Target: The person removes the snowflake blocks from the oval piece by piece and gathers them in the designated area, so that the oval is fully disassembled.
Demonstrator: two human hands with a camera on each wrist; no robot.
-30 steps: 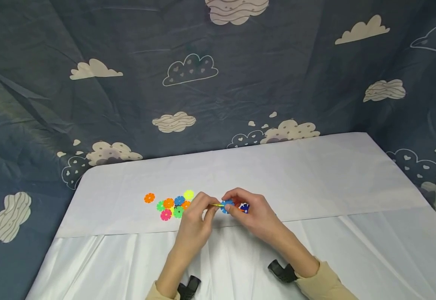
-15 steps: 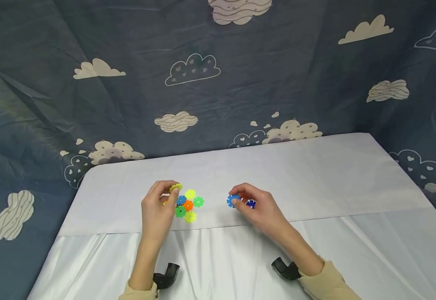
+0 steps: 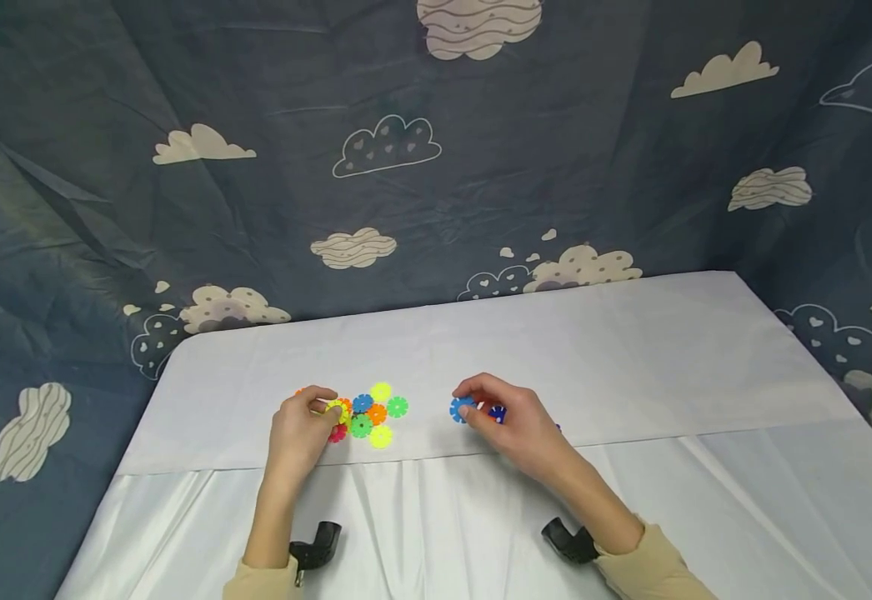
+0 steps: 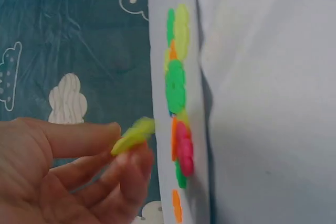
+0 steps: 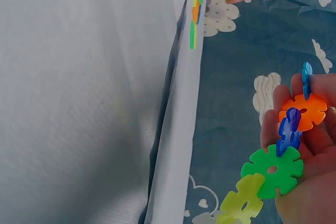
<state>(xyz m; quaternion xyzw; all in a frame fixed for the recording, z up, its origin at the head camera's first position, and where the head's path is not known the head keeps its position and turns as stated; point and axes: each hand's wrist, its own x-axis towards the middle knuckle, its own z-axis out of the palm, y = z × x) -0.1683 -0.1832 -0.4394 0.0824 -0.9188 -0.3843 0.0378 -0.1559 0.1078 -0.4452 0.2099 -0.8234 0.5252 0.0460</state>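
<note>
Two hands appear in the head view, low in the frame. Left of centre, the left hand point(image 3: 297, 437) pinches a yellow disc point(image 3: 337, 412) between thumb and fingers, over a loose heap of flat, notched discs point(image 3: 362, 426) on the white counter point(image 3: 631, 358). Right of centre, the right hand point(image 3: 517, 423) pinches a light blue disc point(image 3: 461, 409), its face turned to the camera; a dark blue disc point(image 3: 497, 413) shows behind the fingers.

From the left wrist, the yellow disc is at lower centre-left, nearly edge-on and slightly blurred, its long axis slanting up to the right from the fingertips.

From the right wrist, a chain of discs point(image 5: 265, 158) fills the lower right, its long axis running from the light blue end at upper right down to the lower left. Orange, dark blue, green and yellow links follow, glossy and petal-edged with central holes; blue ones stand edge-on or steeply turned, while orange and green face the camera.
</note>
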